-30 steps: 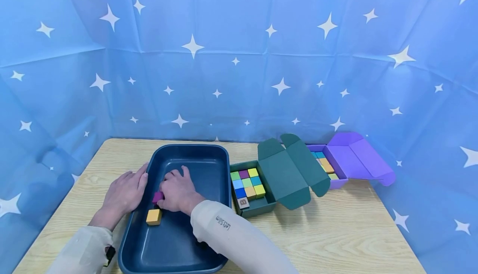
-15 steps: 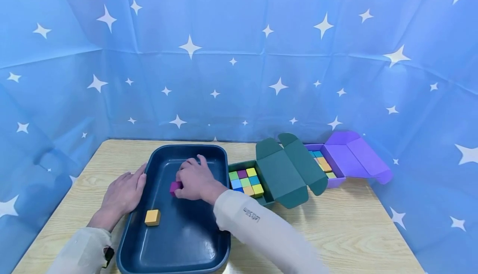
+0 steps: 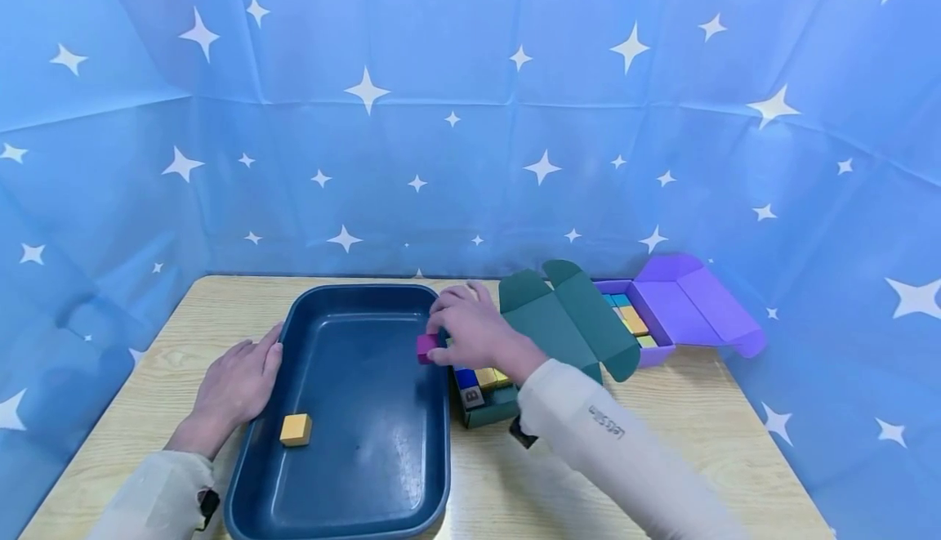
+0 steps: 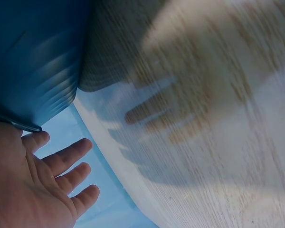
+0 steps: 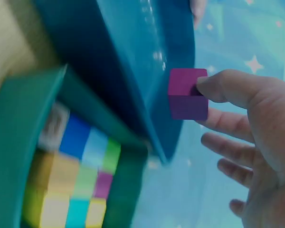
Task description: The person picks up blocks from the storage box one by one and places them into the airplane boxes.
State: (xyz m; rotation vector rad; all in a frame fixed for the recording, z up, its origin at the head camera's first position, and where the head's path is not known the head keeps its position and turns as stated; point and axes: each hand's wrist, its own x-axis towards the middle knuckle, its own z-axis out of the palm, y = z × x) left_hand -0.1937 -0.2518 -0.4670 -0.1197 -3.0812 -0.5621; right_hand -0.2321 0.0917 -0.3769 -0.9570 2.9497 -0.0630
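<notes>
A magenta cube [image 3: 425, 349] is pinched between the thumb and fingers of my right hand [image 3: 470, 329], above the right rim of the dark blue tray [image 3: 367, 393]. In the right wrist view, the cube [image 5: 188, 94] sits at the tips of the thumb and forefinger. My left hand [image 3: 238, 381] rests against the tray's left rim, its fingers fairly straight; in the left wrist view this hand [image 4: 42, 180] touches the rim. One yellow-orange cube [image 3: 296, 430] lies in the tray. Right of the tray, the green box [image 3: 491, 416] holds several coloured cubes, partly hidden behind my right hand.
The green box's lid [image 3: 555, 328] is folded back to the right. Behind it stands a purple box [image 3: 657, 354] with several cubes and its lid [image 3: 694, 303] thrown open. A starred blue cloth [image 3: 441, 140] hangs around the wooden table [image 3: 684, 434].
My right hand has lifted the magenta cube from the tray's left side and carried it right to the right rim. The left hand keeps its place on the left rim.
</notes>
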